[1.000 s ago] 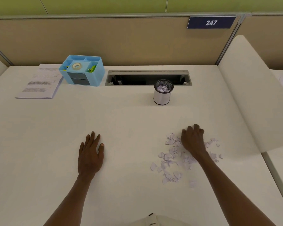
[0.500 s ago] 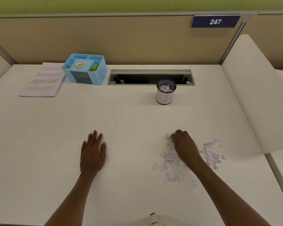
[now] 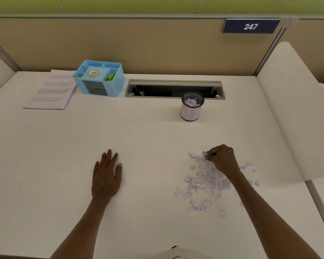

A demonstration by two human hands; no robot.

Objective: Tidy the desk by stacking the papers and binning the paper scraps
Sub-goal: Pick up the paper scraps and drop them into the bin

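Lower right of frame: paper scraps [image 3: 207,182] scattered on table [image 3: 148,131] | right hand [image 3: 222,158] grip pinching scraps at heap's far edge | left hand [image 3: 106,176] flat, idle | bin [image 3: 190,112] straight beyond, upper centre-right, nearer right hand | papers [image 3: 51,90] stacked upper left

I see bare desk [image 3: 148,131] between paper scraps [image 3: 204,182] and bin [image 3: 190,111]; path open. Cable tray slot [image 3: 174,89] just behind bin. Organizer [image 3: 100,79], paper stack [image 3: 51,90] well apart, far left.
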